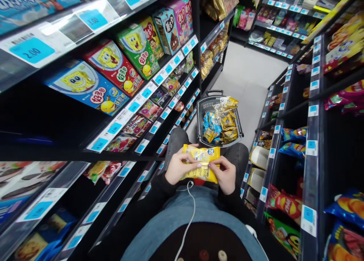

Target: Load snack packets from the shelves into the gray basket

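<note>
A yellow snack bag (201,154) lies across my lap level, held between both hands. My left hand (178,166) grips its left side, thumb laid over the front. On the right side, my right hand (226,173) pinches the bag near its middle seam, the thumb close to the left thumb. The bag's back, with small print, seems to face up. Just beyond my knees a grey shopping basket (200,118) stands on the floor, holding several yellow snack bags (227,120) and blue ones (209,122).
Shelves with boxed snacks (109,62) and blue price tags rise close on my left. On my right, shelves hold bagged chips (294,147). A pale tiled floor (241,71) runs ahead to another shelf (280,25). A white cable (192,215) hangs over my front.
</note>
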### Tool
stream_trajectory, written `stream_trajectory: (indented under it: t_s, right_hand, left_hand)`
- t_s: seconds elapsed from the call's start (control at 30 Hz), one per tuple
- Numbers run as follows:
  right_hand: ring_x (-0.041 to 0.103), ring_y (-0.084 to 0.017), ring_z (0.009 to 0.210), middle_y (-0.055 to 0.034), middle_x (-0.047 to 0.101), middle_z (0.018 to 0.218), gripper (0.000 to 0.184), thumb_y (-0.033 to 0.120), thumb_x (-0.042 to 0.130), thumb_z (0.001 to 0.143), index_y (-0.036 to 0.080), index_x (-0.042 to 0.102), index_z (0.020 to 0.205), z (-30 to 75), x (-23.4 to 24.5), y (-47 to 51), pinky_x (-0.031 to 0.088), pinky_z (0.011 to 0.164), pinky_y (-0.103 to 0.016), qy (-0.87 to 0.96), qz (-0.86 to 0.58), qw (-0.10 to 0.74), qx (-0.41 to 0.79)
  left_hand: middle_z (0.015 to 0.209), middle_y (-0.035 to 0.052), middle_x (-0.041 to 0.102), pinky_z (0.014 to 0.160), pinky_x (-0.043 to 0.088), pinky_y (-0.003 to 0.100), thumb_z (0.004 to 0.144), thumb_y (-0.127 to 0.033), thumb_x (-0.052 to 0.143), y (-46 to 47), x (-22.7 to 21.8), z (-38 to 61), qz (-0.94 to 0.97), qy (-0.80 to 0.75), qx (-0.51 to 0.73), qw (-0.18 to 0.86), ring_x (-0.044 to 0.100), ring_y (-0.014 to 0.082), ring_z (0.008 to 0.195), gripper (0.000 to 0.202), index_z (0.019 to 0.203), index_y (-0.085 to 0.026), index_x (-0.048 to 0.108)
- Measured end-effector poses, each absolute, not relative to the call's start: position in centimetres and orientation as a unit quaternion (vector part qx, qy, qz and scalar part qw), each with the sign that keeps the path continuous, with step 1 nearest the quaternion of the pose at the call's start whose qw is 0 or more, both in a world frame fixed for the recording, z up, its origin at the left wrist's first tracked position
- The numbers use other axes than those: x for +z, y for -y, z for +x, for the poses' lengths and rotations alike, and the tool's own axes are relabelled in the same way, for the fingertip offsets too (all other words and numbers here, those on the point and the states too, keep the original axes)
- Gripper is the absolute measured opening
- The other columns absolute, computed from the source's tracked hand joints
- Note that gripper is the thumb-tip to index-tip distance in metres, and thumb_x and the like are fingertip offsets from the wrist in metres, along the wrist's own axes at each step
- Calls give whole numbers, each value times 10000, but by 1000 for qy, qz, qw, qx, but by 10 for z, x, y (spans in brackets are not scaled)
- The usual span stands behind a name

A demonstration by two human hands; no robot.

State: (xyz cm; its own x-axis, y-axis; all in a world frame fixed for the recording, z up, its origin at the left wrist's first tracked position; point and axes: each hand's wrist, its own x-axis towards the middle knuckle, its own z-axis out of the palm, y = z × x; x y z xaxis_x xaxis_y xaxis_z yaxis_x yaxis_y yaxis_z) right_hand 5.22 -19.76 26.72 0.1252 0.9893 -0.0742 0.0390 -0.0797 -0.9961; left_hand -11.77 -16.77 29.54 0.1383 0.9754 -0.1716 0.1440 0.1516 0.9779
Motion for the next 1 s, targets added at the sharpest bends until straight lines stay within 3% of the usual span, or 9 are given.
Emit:
stream_trajectory:
  t_s: [0.13, 0.23, 0.37, 0.43, 0.53, 0.7, 1.0]
  right_hand:
    - [558, -137, 657, -21, 595, 677, 124, 293, 671, 717, 179, 640, 678, 45, 265, 201, 449, 610, -258, 462, -555, 531, 444]
    - [567, -136, 643, -22, 608, 686, 103, 284, 668, 723, 188, 635, 708, 43, 263, 205, 456, 588, -253, 477, -559, 530, 424]
    - [577, -128, 605, -20, 635, 743, 177, 295, 661, 726, 203, 612, 870, 41, 260, 213, 475, 554, -246, 508, -564, 495, 422]
    - [588, -130, 614, -18, 640, 748, 198, 290, 645, 739, 209, 592, 911, 40, 260, 215, 488, 566, -247, 530, -556, 472, 433]
    - [609, -134, 642, -13, 642, 754, 224, 285, 632, 747, 211, 554, 944, 37, 260, 215, 507, 598, -251, 518, -553, 455, 467]
    - [626, -134, 671, 0, 628, 738, 255, 278, 631, 741, 206, 500, 948, 30, 258, 214, 514, 605, -241, 420, -564, 485, 519]
    - [601, -105, 609, 29, 595, 673, 276, 268, 608, 763, 191, 455, 980, 20, 248, 223, 486, 556, -201, 410, -539, 514, 527]
  left_hand:
    - [1186, 111, 564, 944, 409, 362, 540, -301, 782, 171, 290, -116, 496, -561, 418, 515, 536, 255, 1085, 270, 494, -145, 567]
    - [1084, 94, 606, 913, 420, 332, 541, -292, 779, 174, 287, -118, 449, -556, 432, 551, 550, 240, 1050, 277, 489, -142, 553]
    - [672, 22, 613, 670, 466, 288, 526, -285, 777, 186, 283, -122, 265, -558, 389, 684, 582, 149, 671, 315, 502, -137, 499]
    - [577, -10, 571, 599, 439, 255, 502, -265, 782, 193, 281, -125, 203, -558, 368, 715, 540, 117, 575, 329, 507, -138, 478]
    - [586, -18, 554, 587, 419, 241, 492, -253, 782, 199, 277, -131, 230, -575, 369, 693, 520, 112, 582, 328, 514, -140, 475]
    - [652, -2, 522, 659, 416, 244, 538, -292, 765, 199, 274, -143, 443, -592, 381, 555, 498, 130, 690, 289, 503, -143, 520]
    - [641, -7, 492, 605, 395, 228, 706, -423, 614, 209, 266, -159, 552, -620, 275, 484, 468, 125, 649, 345, 557, -156, 454]
